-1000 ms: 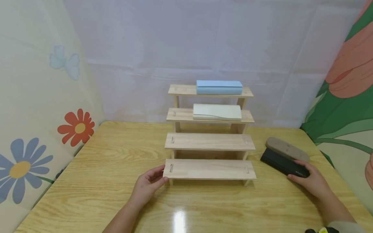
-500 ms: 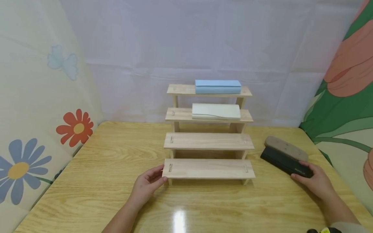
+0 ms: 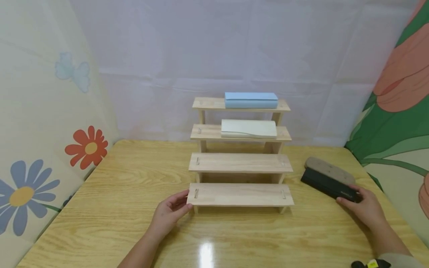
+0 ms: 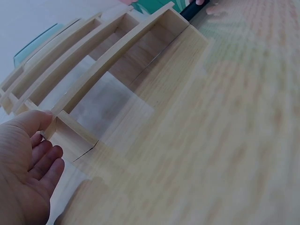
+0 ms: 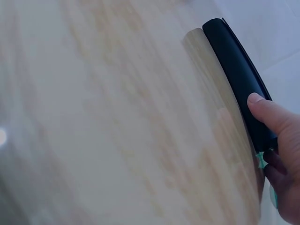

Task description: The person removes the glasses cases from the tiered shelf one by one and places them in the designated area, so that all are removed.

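Note:
My left hand (image 3: 167, 214) pinches the left end of the lowest board of a pale wooden four-tier display stand (image 3: 239, 194); in the left wrist view the thumb (image 4: 35, 121) lies on the board's corner. At the right, my right hand (image 3: 365, 208) grips the near end of a long black glasses case (image 3: 326, 182). The right wrist view has the thumb (image 5: 267, 110) across the case's front, with the other fingers round its end. Right behind the black case lies a taupe glasses case (image 3: 330, 168), partly covered by it in the head view.
On the stand's top tier sits a light blue glasses case (image 3: 251, 101), and a white glasses case (image 3: 248, 128) is on the tier below. A wood-grain table (image 3: 140, 167) carries everything. Pale cloth (image 3: 214, 48) hangs behind, with flower-printed panels on both sides.
The right hand and the black glasses case have shifted slightly to the right. My left hand keeps its place on the stand.

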Demonstrator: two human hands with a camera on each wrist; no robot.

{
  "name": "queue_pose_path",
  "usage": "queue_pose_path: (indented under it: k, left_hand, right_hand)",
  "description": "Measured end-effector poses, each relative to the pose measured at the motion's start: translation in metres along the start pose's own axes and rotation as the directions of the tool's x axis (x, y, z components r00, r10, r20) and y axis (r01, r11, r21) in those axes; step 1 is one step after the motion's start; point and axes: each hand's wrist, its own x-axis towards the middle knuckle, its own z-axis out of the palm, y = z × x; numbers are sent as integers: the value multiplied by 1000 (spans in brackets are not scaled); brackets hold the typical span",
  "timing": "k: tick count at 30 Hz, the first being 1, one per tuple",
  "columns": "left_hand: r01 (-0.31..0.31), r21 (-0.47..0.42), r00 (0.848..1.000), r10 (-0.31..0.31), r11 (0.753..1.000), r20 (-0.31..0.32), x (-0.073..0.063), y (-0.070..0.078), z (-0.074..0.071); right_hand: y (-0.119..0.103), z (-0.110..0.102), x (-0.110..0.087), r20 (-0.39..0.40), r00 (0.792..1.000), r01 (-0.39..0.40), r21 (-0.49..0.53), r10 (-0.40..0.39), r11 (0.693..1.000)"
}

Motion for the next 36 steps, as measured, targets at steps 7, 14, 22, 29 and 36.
queue_pose_path:
  k: [7,14,22,29,36]
  left_hand:
    - [0,2,1000,0,1000,-13,-1,0,1]
    - [-13,1,1000,13,1000,-14,-1,0,1]
    - [-8,-8,1000,8,1000,-9,-2,-1,0]
    - [-30,-7,999,30,1000,-18,-2,0,1]
    - [-8,-3,1000,8,1000,-11,-1,1,1]
  right_hand:
    - [-1,-2,0,14,998,-54,-16,55,998]
    - [1,-4,3,30,991,-132,-12,132,991]
    - [1,-4,6,21,988,-156,18,156,988]
    - [1,-6,13,3,989,-146,18,146,989]
    - [1,-6,19,-4,990,-140,15,140,990]
